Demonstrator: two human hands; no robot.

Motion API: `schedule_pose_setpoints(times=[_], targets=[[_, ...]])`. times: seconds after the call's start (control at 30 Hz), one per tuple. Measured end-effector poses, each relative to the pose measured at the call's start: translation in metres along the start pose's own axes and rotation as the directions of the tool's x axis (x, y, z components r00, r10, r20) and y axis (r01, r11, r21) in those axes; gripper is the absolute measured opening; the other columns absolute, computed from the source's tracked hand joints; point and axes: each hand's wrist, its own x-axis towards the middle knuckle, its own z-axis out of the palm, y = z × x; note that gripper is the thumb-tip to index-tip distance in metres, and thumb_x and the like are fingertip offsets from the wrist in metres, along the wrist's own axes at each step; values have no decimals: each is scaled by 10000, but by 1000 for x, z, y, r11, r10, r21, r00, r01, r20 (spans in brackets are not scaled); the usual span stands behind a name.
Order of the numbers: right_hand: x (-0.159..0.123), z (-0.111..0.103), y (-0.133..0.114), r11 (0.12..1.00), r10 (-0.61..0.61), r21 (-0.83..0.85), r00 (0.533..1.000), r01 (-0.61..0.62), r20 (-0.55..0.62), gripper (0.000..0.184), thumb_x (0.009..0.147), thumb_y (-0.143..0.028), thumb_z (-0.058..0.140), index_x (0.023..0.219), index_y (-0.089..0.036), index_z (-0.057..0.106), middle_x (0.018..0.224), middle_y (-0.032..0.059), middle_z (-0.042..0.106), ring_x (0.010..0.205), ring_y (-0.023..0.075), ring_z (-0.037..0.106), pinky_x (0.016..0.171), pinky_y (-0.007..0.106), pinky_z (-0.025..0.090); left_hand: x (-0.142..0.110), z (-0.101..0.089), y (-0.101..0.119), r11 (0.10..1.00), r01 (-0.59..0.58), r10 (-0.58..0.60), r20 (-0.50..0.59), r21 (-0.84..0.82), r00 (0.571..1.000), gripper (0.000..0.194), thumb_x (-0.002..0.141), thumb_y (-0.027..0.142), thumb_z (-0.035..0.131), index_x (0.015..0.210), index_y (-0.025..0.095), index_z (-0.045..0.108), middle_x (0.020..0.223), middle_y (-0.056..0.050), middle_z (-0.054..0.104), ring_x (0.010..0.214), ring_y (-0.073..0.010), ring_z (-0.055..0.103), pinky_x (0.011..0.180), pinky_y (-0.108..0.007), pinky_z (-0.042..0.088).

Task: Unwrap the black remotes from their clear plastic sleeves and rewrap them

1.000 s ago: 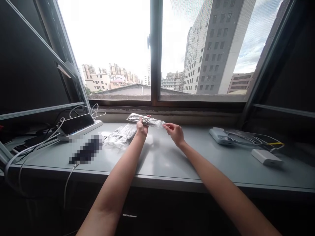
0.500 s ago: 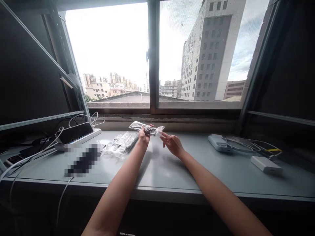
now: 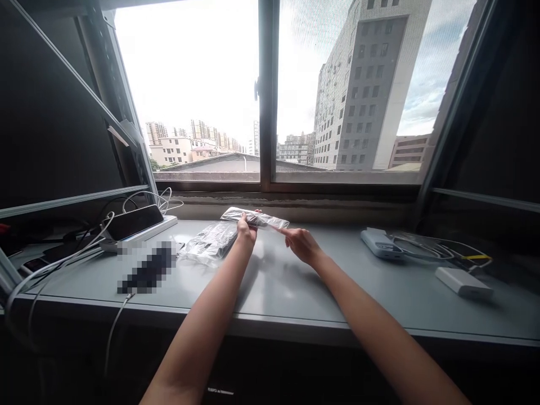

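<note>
Indoor workstation, type indeterminate: metal-framed desk (image 3: 287,281) at sliding window (image 3: 266,101), device cables (image 3: 63,259) along left edge.

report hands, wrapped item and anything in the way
left hand shut on plastic-wrapped item; right hand at its loose end, grip unclear; second clear bag beside left forearm

Over the grey tabletop (image 3: 295,281), the left hand (image 3: 247,226) has a clear plastic packet (image 3: 255,217) in its grip, while the right hand (image 3: 302,244) reaches a fingertip to the packet's end. A crinkled plastic bag (image 3: 212,241) lies just beside the left forearm, and a white box (image 3: 464,282) sits well off to the right.
</note>
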Motion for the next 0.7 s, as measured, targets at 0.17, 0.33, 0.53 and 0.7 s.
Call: schedule_pose_setpoints(times=[0.17, 0.33, 0.53, 0.7], targets=[[3, -4, 7, 978, -90, -185, 995, 98, 51, 552, 833, 28, 342, 1244, -232, 601, 1003, 95, 697, 700, 179, 641, 604, 263, 368, -1, 2, -1, 995, 81, -82, 13, 53, 997, 345, 982, 279, 315, 1089, 84, 579, 832, -131, 679, 864, -217, 676, 808, -339, 556], [3, -3, 13, 939, -91, -329, 994, 104, 55, 456, 866, 5, 338, 1139, -177, 654, 893, 126, 702, 621, 170, 625, 556, 273, 326, 0, 0, -3, 991, 85, -79, -61, 103, 995, 333, 977, 244, 321, 1158, 71, 541, 850, -124, 685, 813, -196, 683, 793, -309, 547], [1, 2, 8, 929, -151, -359, 976, 85, -159, 343, 864, -30, 449, 1037, -194, 696, 603, 33, 658, 505, 119, 542, 524, 266, 224, -1, -1, -8, 983, 112, -103, -72, 144, 992, 356, 963, 240, 351, 1234, 65, 504, 814, -124, 697, 807, -221, 694, 796, -325, 541], [3, 10, 4, 925, -225, -364, 930, 110, -291, 275, 902, -114, 474, 827, -173, 732, 559, 39, 651, 483, 108, 520, 545, 272, 189, -7, 6, -14, 981, 122, -112, -77, 149, 991, 392, 957, 227, 358, 1272, 25, 477, 837, -143, 703, 819, -228, 698, 819, -323, 528]])
